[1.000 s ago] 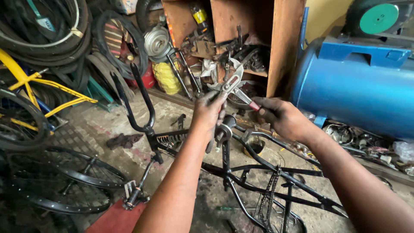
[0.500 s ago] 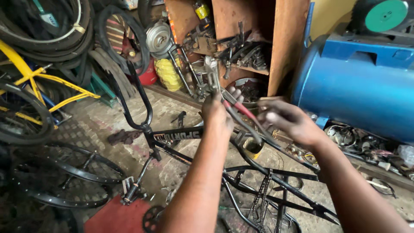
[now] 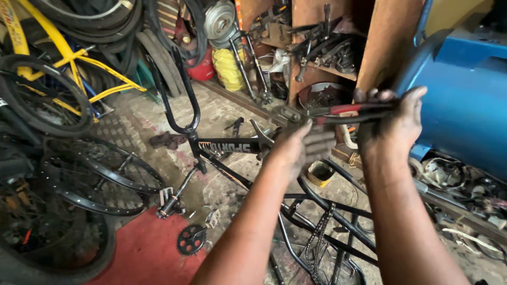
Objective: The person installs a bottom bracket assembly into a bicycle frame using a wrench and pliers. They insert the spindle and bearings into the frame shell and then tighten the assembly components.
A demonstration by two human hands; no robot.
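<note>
Pliers (image 3: 338, 112) lie gripped across both hands' fingers (image 3: 369, 97), seemingly.

Two hands are seen: left hand (image 3: 303, 148) and right hand (image 3: 393, 124); one pair of red-handled pliers (image 3: 338, 112), one black bicycle frame (image 3: 237, 145), one blue tank (image 3: 465, 100), one loose sprocket (image 3: 190, 239)
</note>
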